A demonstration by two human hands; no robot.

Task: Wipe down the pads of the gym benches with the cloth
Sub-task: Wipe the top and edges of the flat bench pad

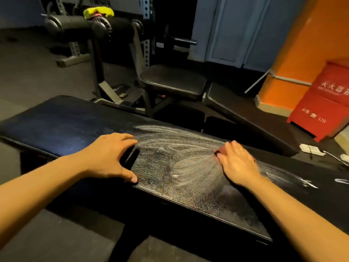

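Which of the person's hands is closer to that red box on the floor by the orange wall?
The right hand. It presses on the bench pad on the side toward the red box, while the left hand rests further along the pad, away from it.

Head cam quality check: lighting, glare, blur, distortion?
Head view: dim, warm light; glare on the wet streaks of the bench pad; right hand slightly motion-blurred over a barely visible cloth; left hand sharper; wide-angle bending at the edges; background murky.

1. The bench pad (56,127) lies bare left of the left hand (111,157).
2. Wet pad between both hands is clear.
3. A second bench (173,82) stands well beyond the far edge.
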